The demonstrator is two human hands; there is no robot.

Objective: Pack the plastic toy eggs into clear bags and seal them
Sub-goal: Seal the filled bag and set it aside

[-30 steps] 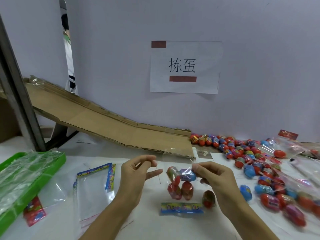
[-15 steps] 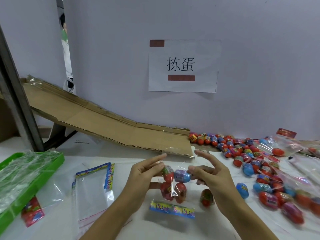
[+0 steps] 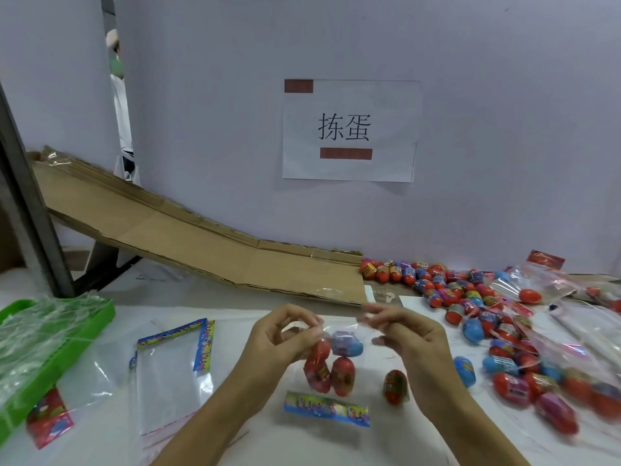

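We see a white paper sign (image 3: 351,129) with two black characters and two dark red bars fixed to the pale wall (image 3: 504,112). Below and left of the sign, a flattened cardboard ramp (image 3: 201,243) slopes down along the wall onto the white table (image 3: 235,297). Far left of the sign stands a dark metal post (image 3: 30,210), with a green tray (image 3: 80,338) on the table below it.

At centre frame, the left hand (image 3: 282,341) and right hand (image 3: 408,341) pinch the top of a clear bag (image 3: 327,371) holding red and blue toy eggs (image 3: 336,364), its printed header strip (image 3: 327,413) hanging lowest. A single egg (image 3: 396,386) lies beside it. At right lies a loose egg pile (image 3: 470,297); at lower left, empty bags (image 3: 171,368) and a green tray (image 3: 67,344).
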